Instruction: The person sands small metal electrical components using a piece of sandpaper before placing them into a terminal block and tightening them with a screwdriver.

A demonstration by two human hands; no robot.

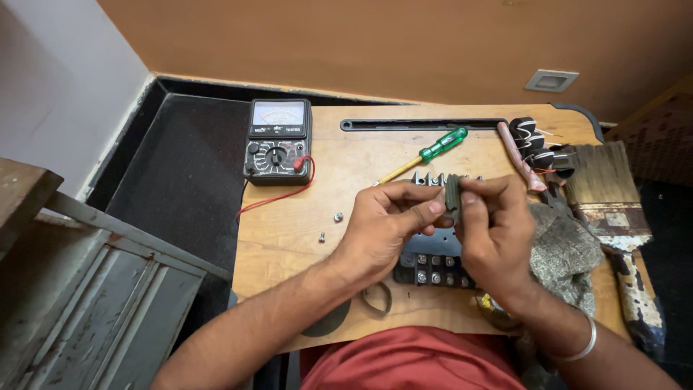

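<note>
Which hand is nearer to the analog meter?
Left. The left hand sits just right of and below the analog meter; the right hand is farther right, beyond the left.

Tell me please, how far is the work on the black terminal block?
Done, it seems: two small metal screws lie loose on the wooden board. In hand: left hand and right hand together pinch a small dark flat piece above the black terminal block. Left: the green-handled screwdriver lies unused.
</note>
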